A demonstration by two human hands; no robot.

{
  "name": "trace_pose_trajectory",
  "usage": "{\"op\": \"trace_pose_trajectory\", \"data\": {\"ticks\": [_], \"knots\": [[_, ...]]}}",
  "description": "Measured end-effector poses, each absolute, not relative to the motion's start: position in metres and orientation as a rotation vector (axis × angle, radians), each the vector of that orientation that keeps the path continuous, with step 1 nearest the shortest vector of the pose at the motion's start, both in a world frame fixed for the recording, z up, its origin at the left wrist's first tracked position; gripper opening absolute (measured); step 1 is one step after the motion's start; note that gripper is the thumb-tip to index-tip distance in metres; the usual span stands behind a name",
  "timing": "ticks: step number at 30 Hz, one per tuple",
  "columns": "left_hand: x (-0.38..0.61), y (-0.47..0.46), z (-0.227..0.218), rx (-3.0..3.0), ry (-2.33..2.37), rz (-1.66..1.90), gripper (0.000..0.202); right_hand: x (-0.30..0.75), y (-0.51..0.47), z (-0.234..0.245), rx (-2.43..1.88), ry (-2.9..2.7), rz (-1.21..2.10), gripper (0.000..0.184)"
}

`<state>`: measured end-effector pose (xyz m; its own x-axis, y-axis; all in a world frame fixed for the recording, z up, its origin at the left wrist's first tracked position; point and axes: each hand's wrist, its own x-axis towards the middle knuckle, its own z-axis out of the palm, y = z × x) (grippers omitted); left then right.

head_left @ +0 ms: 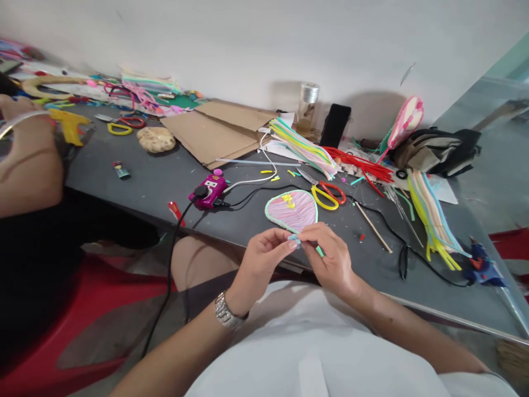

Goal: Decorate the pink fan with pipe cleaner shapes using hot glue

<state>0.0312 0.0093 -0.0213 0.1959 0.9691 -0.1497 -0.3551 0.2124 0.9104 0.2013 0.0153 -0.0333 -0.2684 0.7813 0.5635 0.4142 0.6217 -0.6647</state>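
My left hand and my right hand meet at the front edge of the grey table. Both pinch a small light-blue piece between their fingertips. A short mint-green strip sticks out under my right fingers. Just beyond the hands lies a pink fan-shaped craft piece with a mint-green rim and a small yellow mark. A silver watch is on my left wrist.
Yellow-and-red scissors lie beside the fan. A magenta power strip with cables sits to the left. Bundles of coloured strips, cardboard, a blue glue gun and a bag crowd the table. Another person's arm is at the left.
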Motion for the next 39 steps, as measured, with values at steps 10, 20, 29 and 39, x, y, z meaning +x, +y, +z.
{"op": "trace_pose_trajectory", "data": {"ticks": [10,20,29,39], "knots": [[0.025,0.013,-0.025,0.994,1.064,1.106,0.022,0.195,0.009,-0.029,-1.25,-1.67,0.886,0.008],[0.021,0.016,-0.024,1.047,1.153,0.978,0.021,0.192,0.009,-0.024,-1.229,-1.616,1.052,0.015],[0.018,0.02,-0.026,0.987,0.945,0.908,0.029,0.195,0.017,-0.022,-1.216,-1.387,1.517,0.023],[0.023,0.023,-0.034,0.786,0.897,0.976,0.029,0.19,0.02,-0.03,-1.219,-1.338,1.322,0.026]]}}
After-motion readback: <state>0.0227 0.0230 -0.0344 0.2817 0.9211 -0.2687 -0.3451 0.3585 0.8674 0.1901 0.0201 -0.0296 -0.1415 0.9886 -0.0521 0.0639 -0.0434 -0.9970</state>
